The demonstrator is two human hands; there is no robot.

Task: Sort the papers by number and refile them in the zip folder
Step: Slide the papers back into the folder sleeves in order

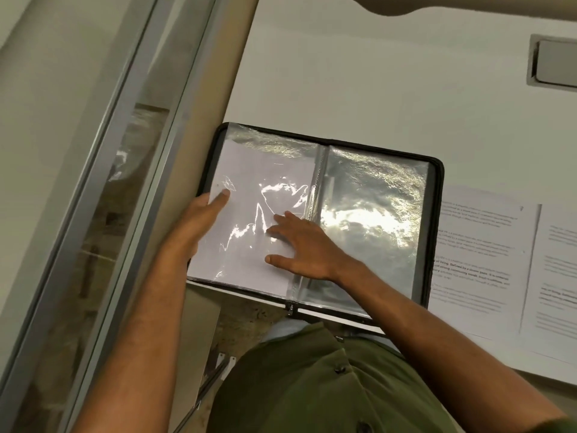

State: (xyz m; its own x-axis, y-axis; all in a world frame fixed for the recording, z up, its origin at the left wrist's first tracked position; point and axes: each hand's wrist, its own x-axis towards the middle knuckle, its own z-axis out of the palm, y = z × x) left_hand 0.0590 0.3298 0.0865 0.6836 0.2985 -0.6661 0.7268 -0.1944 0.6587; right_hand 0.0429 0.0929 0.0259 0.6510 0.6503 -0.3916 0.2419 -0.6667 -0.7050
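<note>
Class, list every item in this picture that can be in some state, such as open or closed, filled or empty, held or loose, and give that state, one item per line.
Zip folder: unzipped, lying open flat on the desk.
Left sleeve: holds a white sheet.
Right sleeve: looks empty, glare hides detail.
Printed papers: loose on the desk, right of the folder.
Left hand: grips the folder's left edge.
Right hand: fingers spread flat on the left sleeve.

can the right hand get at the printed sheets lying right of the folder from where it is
Probably yes: the right hand lies flat on the folder's left sleeve, holding nothing, and the printed sheets lie uncovered on the table beside the zip folder.
</note>
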